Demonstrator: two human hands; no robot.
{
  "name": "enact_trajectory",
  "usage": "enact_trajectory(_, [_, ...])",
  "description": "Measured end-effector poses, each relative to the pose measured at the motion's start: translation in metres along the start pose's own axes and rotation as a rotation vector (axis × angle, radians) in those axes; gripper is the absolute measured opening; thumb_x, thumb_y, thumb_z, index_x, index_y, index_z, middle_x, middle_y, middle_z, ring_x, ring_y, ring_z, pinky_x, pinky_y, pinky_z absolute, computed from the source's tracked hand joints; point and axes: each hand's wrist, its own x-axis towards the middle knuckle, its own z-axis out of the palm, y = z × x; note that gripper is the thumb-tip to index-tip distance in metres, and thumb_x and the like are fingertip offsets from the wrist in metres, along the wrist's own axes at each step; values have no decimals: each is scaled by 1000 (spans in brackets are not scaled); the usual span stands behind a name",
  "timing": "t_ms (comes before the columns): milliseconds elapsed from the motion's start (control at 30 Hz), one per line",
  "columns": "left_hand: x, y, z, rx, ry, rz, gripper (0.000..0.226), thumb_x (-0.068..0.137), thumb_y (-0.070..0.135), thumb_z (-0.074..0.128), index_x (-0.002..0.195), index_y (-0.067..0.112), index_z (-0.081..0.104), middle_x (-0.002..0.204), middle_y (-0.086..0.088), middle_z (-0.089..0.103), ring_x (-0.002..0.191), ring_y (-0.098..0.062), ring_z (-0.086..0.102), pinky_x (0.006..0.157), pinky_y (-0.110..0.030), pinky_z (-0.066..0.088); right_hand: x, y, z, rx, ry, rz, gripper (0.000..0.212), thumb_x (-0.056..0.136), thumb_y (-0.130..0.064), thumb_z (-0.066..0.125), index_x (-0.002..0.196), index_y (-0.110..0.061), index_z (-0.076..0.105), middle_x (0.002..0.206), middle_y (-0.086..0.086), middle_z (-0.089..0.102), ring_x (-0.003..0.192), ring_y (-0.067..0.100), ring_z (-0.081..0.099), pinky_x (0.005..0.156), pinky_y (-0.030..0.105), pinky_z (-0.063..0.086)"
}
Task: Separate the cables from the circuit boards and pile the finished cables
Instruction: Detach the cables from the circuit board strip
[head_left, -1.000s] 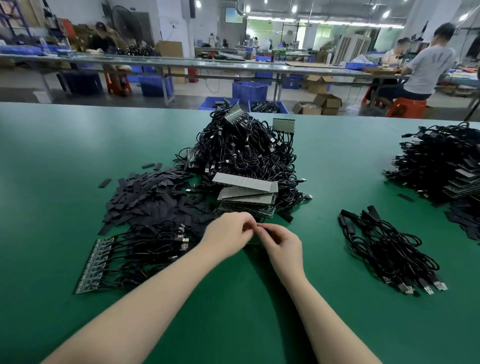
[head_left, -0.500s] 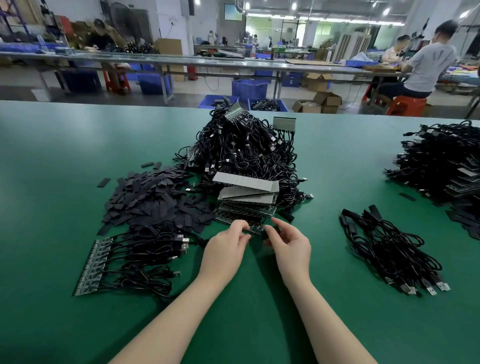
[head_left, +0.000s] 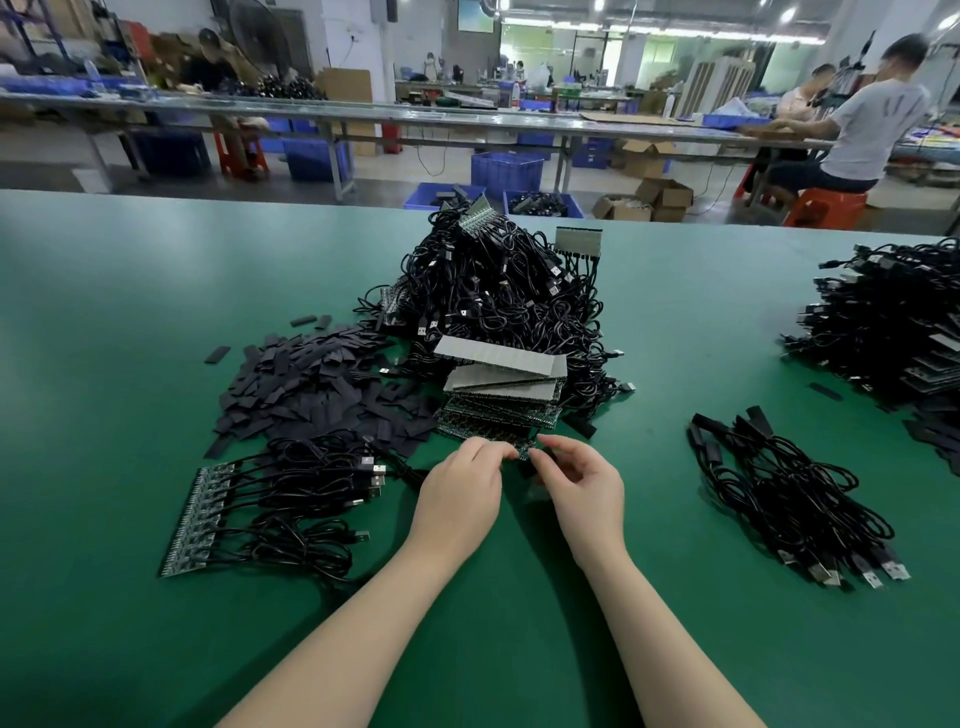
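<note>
My left hand (head_left: 457, 493) and right hand (head_left: 584, 488) meet low over the green bench (head_left: 104, 364), knuckles toward me. The fingers (head_left: 488, 452) of my left hand are curled and pinch the near corner of a small green circuit board (head_left: 524, 453); the thumb and forefinger of my right hand pinch a small black piece right at that same corner, though I cannot tell whether it is a plug or a sleeve. My other right fingers (head_left: 597, 470) hang loosely curled.

Just beyond my fingertips lies a stack of circuit boards (head_left: 498, 400), grey backs up on top, green edges showing below. Behind that rises a big heap of black cables (head_left: 493, 291), some with boards sticking out near the top.

To the left of my left hand lies a board with cables attached (head_left: 249, 514): the board's long edge is furthest from me, and the leads run toward my hand, ending in silver plugs. Beyond it spreads a pile of flat black strips (head_left: 311, 389).

To the right of my right hand, well apart, lies the pile of finished cables (head_left: 789, 493), plugs pointing toward the near right. Further right, at the edge of view, stands another dark stack of cables and boards (head_left: 893, 317).
</note>
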Motion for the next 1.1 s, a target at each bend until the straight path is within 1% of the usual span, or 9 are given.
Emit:
enact_trajectory(167, [-1,1,0,13,-3,33,33,90,24,56,122,21,61,113,5,60,87,-15,62,70,-31,50,0,-1,0,10,-36,-17,30,87,-10,75,94,-39,73,85,-9,77,81,12,74,76,24,57])
enact_trajectory(233, [-1,-1,0,32,-24,57,34,88,31,60,121,24,62,110,7,59,84,-12,61,70,-29,49,0,-1,1,-6,-43,-17,28,86,-12,77,93,-38,73,84,-7,77,81,13,74,77,28,57])
enact_trajectory(367, [0,-3,0,30,0,63,28,88,30,64,115,24,66,102,7,62,83,-15,61,70,-29,46,-1,-2,1,-10,-68,3,24,84,-18,79,88,-41,74,79,-1,76,76,21,74,80,43,60])
enact_trajectory(467, [0,-2,0,46,-1,71,29,89,30,64,117,24,66,103,6,62,87,-17,62,72,-31,45,-1,-3,1,8,-73,9,28,83,-23,79,91,-49,71,76,-1,75,73,21,73,79,40,60])
enact_trajectory(600, [0,0,-1,31,27,81,26,93,24,61,118,22,66,103,4,64,88,-20,63,71,-34,48,-2,-4,1,64,-120,23,23,83,-23,80,99,-38,73,77,2,75,74,17,72,76,32,59])
enact_trajectory(800, [-1,1,-3,-35,14,83,30,98,24,55,126,17,63,113,0,63,98,-20,63,77,-37,51,-2,-8,-4,92,-179,33,28,85,-16,79,103,-36,73,87,5,77,76,8,69,75,19,55])
enact_trajectory(867, [-1,2,-4,-56,4,84,30,98,21,53,126,17,62,114,0,62,98,-20,62,77,-39,51,-2,-9,-5,81,-210,33,26,85,-15,78,101,-35,74,90,-2,78,82,4,71,75,15,53])
enact_trajectory(1000, [-1,2,-5,-48,34,113,24,96,18,58,117,11,66,106,-2,64,88,-21,63,69,-35,51,-4,-8,-5,79,-152,14,16,84,-13,79,88,-29,78,88,-8,78,83,4,72,74,15,52])
enact_trajectory(1100, [-2,2,-5,-16,43,144,19,94,13,60,111,8,68,98,-4,64,77,-25,63,61,-36,51,-3,-6,-6,95,-104,28,14,86,-10,76,88,-24,78,87,-5,78,85,9,74,75,16,54])
